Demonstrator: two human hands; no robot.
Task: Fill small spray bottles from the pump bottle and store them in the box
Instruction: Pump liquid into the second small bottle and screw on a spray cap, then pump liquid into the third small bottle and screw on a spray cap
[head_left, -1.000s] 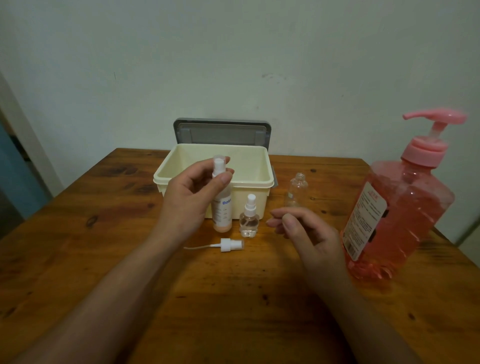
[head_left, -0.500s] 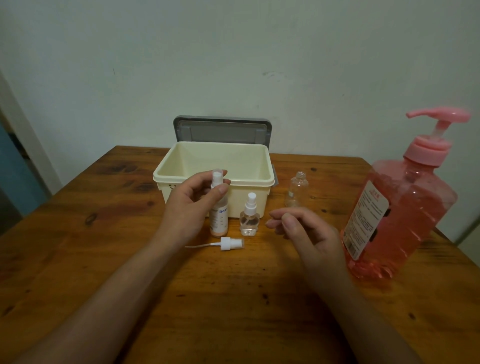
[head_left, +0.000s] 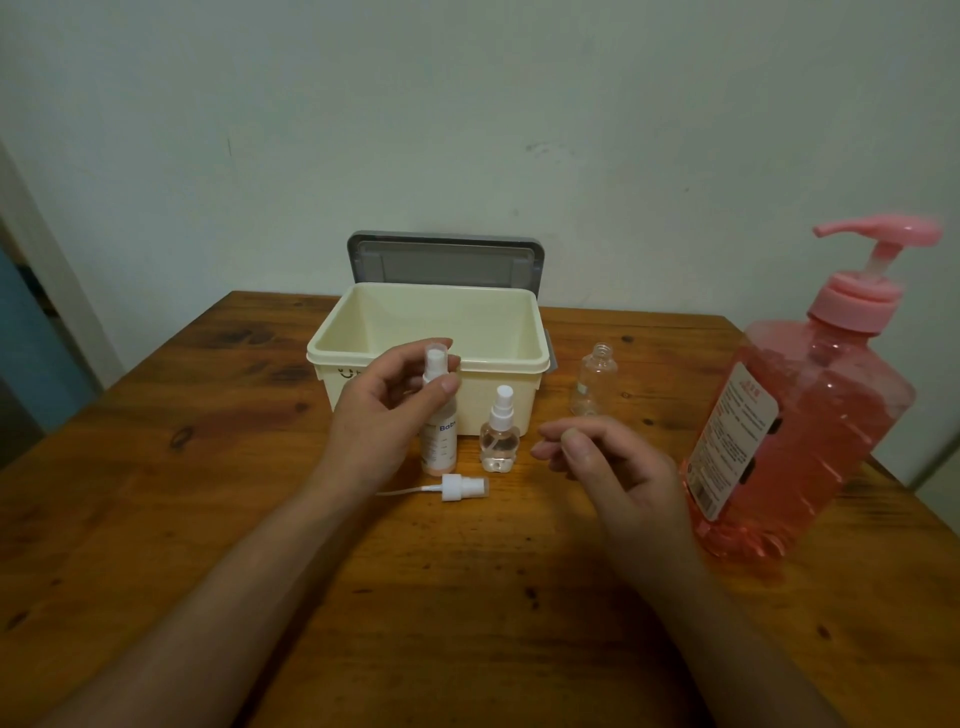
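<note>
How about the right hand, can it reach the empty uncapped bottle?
Probably yes. The right hand hovers open, holding nothing, and the empty bottle stands just beyond it with only bare table between.

On our wooden table (head_left: 182, 519) we see a cream box (head_left: 522, 402) (grey lid (head_left: 441, 260) upright behind), tall spray bottle (head_left: 441, 436), small spray bottle (head_left: 500, 441), loose spray head (head_left: 460, 487), uncapped empty bottle (head_left: 595, 382) and pink pump bottle (head_left: 821, 426).

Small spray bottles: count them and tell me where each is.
3. A tall labelled bottle held by the left hand, before the box; a short capped bottle just right of it; an uncapped clear bottle right of the box. The box floor is partly hidden.
</note>
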